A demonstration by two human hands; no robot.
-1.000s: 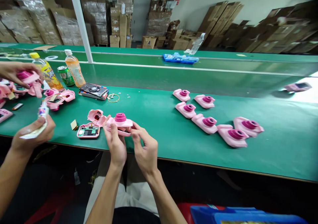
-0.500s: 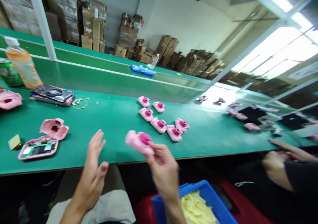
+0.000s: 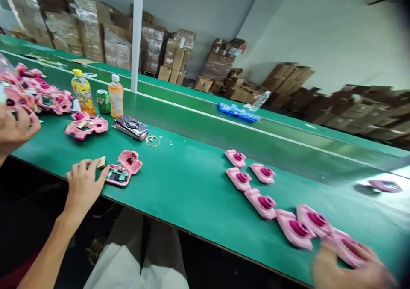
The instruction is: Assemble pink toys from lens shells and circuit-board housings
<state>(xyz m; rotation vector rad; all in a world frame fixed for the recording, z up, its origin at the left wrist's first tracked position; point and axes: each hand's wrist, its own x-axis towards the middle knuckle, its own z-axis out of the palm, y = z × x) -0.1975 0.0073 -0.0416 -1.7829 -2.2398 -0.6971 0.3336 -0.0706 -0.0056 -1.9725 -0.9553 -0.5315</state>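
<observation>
My left hand [image 3: 83, 183] lies flat at the near edge of the green table [image 3: 192, 186], fingers apart, holding nothing. Its fingertips touch a small tan block [image 3: 101, 161] and reach an open pink camera shell with a circuit board [image 3: 118, 176]. A loose pink front shell [image 3: 130, 160] leans behind that. My right hand [image 3: 349, 271], blurred at the bottom right, grips a pink toy camera [image 3: 347, 245] that sits at the near end of a row of finished pink cameras [image 3: 262, 203].
A co-worker's hand [image 3: 14, 126] works at the far left beside a pile of pink cameras [image 3: 32, 90]. Two bottles [image 3: 115, 95], a green can [image 3: 103, 101] and a phone stack [image 3: 130, 126] stand beyond. A blue tray [image 3: 238, 111] lies past the belt.
My right hand carried the pink camera to the right and set it down at the end of the row. My left hand let go and moved left to the open shell.
</observation>
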